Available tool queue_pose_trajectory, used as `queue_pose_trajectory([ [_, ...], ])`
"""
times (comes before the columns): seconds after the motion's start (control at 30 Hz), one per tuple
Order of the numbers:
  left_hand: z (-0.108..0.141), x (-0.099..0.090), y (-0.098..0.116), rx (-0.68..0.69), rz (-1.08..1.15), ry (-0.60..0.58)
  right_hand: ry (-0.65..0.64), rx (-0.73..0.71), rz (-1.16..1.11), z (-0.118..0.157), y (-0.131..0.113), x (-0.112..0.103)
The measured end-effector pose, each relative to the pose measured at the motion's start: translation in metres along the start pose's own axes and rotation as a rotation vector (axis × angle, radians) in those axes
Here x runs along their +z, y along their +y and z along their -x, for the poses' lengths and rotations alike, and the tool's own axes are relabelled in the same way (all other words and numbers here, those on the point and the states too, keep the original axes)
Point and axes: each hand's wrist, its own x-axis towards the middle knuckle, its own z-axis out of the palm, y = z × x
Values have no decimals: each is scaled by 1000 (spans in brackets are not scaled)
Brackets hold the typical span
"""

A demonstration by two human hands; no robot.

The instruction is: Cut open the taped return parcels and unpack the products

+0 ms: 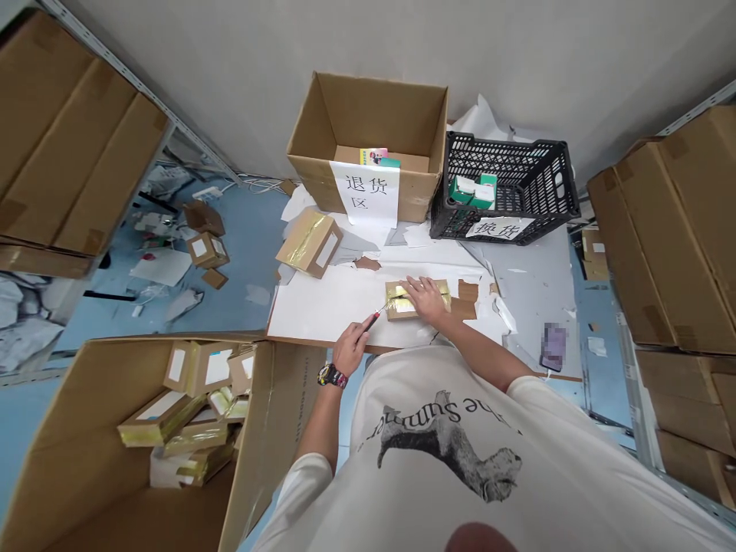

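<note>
On the white-covered table [310,310] lies a small cardboard box [402,308] with shiny yellowish tape. My right hand [424,299] rests flat on top of this box, its fingers spread. My left hand [349,346], with a watch at the wrist, is closed round a red and black cutter [371,321]. The cutter's tip points at the left end of the box, close to the tape; whether it touches cannot be made out. A torn piece of brown cardboard [465,300] lies just right of the box.
A larger taped box [310,241] stands at the table's left. Behind are an open carton [419,188] and a black crate [511,218] holding green boxes. A phone [553,346] lies at right. A big carton [74,429] of parcels stands at lower left.
</note>
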Motion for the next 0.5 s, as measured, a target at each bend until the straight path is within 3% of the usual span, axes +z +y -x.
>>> queue_pose_trajectory([
  [0.1, -11, 3, 6, 72, -237, -52, -1, 5, -14, 1, -4, -3],
  [0.23, -25, 13, 10, 90, -425, -28, -3, 2, -30, 3, -4, -2],
  [0.5, -25, 25, -6, 96, -591, -25, 7, -7, -54, 7, -4, 3],
])
